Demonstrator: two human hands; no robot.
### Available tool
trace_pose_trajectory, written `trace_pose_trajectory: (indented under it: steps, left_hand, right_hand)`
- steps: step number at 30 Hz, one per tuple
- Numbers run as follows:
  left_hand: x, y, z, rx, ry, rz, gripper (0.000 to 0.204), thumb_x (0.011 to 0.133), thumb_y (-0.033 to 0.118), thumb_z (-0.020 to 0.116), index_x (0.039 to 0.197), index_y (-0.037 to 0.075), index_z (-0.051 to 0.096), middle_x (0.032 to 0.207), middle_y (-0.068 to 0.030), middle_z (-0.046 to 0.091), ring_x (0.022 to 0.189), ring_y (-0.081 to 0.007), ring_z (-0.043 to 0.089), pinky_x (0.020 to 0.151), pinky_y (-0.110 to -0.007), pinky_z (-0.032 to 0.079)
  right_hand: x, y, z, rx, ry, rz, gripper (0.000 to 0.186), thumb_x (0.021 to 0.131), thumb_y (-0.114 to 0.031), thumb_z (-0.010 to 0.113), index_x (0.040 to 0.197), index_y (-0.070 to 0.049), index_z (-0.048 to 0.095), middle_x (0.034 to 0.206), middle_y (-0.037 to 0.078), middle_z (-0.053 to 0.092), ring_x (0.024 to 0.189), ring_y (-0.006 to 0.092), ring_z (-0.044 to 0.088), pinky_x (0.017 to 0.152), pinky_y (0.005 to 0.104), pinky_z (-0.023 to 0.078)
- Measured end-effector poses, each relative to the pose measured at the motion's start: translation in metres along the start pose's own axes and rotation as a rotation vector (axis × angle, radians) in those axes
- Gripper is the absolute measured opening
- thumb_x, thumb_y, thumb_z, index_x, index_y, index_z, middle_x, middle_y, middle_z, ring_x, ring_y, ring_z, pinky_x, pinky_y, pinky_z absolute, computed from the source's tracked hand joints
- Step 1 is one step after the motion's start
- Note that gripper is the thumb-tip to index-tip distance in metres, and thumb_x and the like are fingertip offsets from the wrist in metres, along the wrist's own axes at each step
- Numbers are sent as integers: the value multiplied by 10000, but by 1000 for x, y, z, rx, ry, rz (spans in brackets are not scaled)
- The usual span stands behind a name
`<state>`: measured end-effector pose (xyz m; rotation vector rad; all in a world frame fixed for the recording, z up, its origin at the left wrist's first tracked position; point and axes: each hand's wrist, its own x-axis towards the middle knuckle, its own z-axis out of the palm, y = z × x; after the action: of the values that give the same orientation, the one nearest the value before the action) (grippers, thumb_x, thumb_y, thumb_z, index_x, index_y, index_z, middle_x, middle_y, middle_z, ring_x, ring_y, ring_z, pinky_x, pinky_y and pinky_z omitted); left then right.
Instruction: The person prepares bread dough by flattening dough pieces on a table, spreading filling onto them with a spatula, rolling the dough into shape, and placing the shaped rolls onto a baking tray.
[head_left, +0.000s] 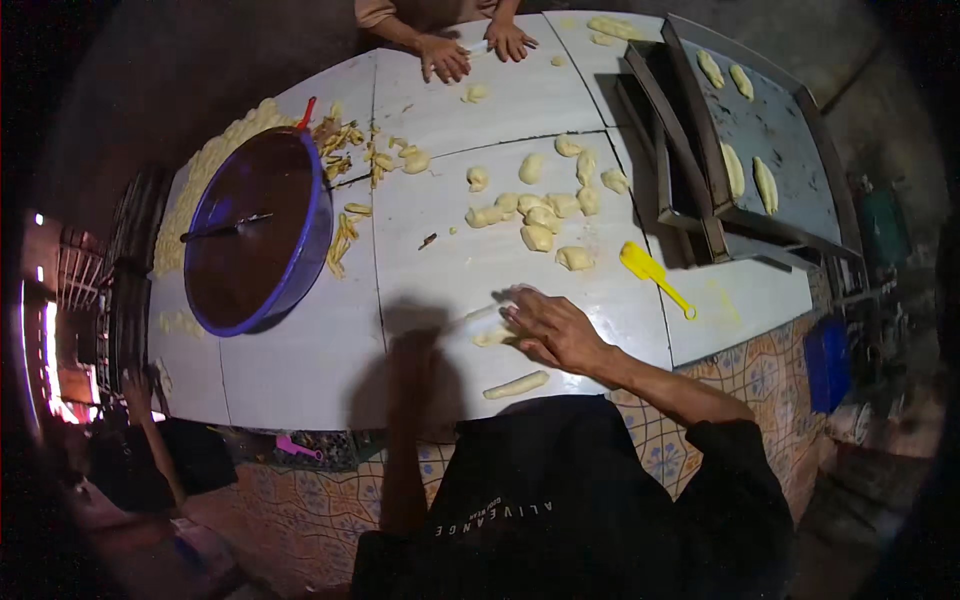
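My right hand (pixel 558 332) is palm down on the white table, its fingers stretched out over the end of a pale, thin stick-like thing (pixel 475 317). Under and beside those fingers is a flattened piece of dough (pixel 492 338). My left hand (pixel 412 352) is near the stick's other end, deep in shadow, so its fingers cannot be made out. A rolled length of dough (pixel 516 385) lies closer to me by the table's edge. Beyond my hands sits a loose group of dough pieces (pixel 538 238).
To the left stands a big purple basin (pixel 322 235) of brown filling. Cut yellowish pieces (pixel 342 240) lie beside it. A yellow scoop (pixel 642 262) rests at the right, near stacked metal trays (pixel 800 165) with shaped dough. Across the table, another person's hands (pixel 445 58) work.
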<state>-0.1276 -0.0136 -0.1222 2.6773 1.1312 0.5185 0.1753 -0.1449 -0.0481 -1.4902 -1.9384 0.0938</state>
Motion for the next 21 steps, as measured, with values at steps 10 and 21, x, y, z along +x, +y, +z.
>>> trace_pose_trajectory:
  steps: [10,21]
  left_hand:
    - [-27,86,-8,-137,50,57,329,829,38,663,1155,6,684,1045,-185,642,1036,-375,608,952,-478,457]
    - [117,74,22,482,-20,-274,688,1026,410,482,1601,97,270,1675,-185,198,1549,-411,140,1139,-757,90]
  right_hand:
    - [-59,18,26,160,-224,176,412,792,-144,776,1168,-12,669,1154,136,633,1106,325,600,929,446,508]
    - [33,45,42,-298,26,358,376,968,-392,607,1291,-217,688,1293,172,522,1132,325,505,945,486,383]
